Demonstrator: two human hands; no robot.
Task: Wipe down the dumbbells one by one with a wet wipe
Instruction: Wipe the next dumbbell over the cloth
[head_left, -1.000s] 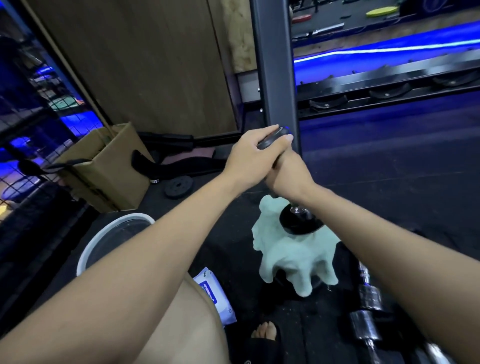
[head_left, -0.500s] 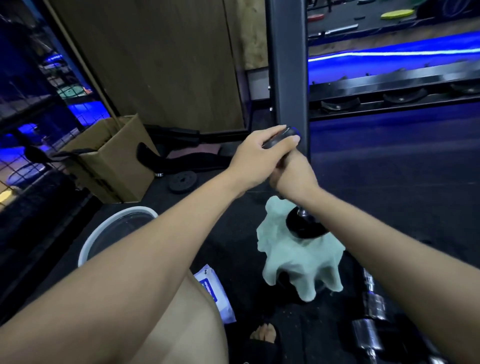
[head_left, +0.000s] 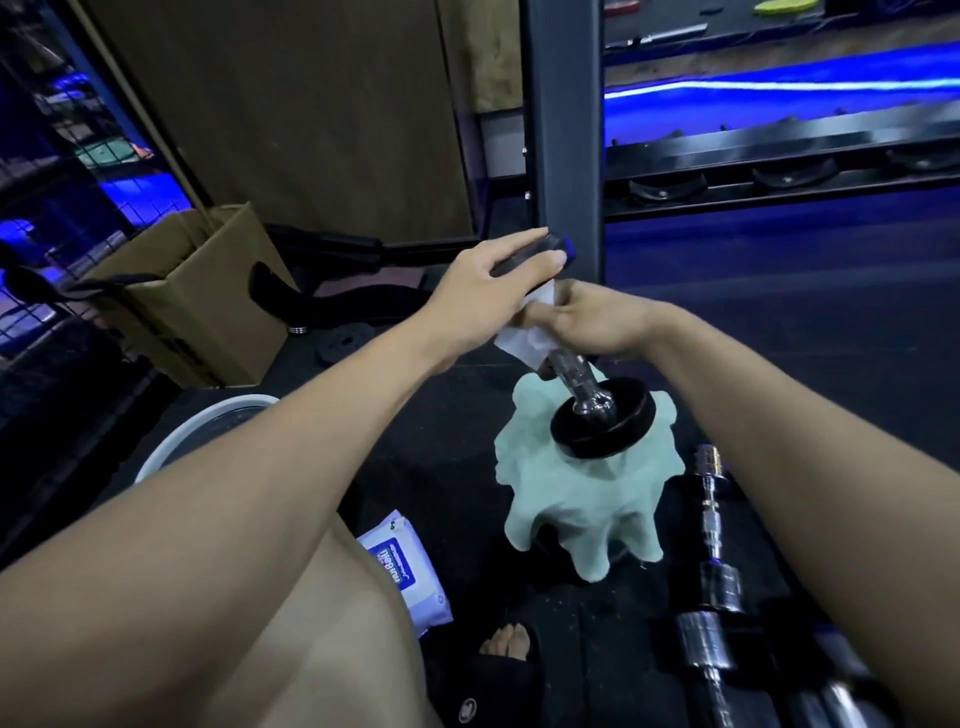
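while the dumbbell stands on end, the scene reads as follows:

progress: judging by the layout, one dumbbell (head_left: 582, 364) is mid-wipe, with the wet wipe (head_left: 522, 340) at the upper part of its handle; the lower handle and bottom plate look not yet covered by this pass.
what is left: two or more chrome dumbbells (head_left: 714, 582) lie on the floor at the right; whether they are already cleaned cannot be told.
where the dumbbell is: upright but tilted, its lower black plate resting on a pale green cloth (head_left: 576, 499) draped over something hidden on the dark floor.
left hand (head_left: 488, 291): its grip is closed over the dumbbell's top plate, fingers curled round the rim, steadying it.
right hand (head_left: 597, 325): its grip is wrapped round the handle with the white wipe bunched under the fingers.
how the dumbbell looks: shiny knurled chrome handle, flared collar, matte black round plates; no grime is visible at this distance.
supplies: a wet wipe pack (head_left: 402, 569) lies flat on the floor near the person's knee; a white bucket (head_left: 208, 421) sits just behind the left forearm.
nearby: a cardboard box (head_left: 202, 291) at the left.
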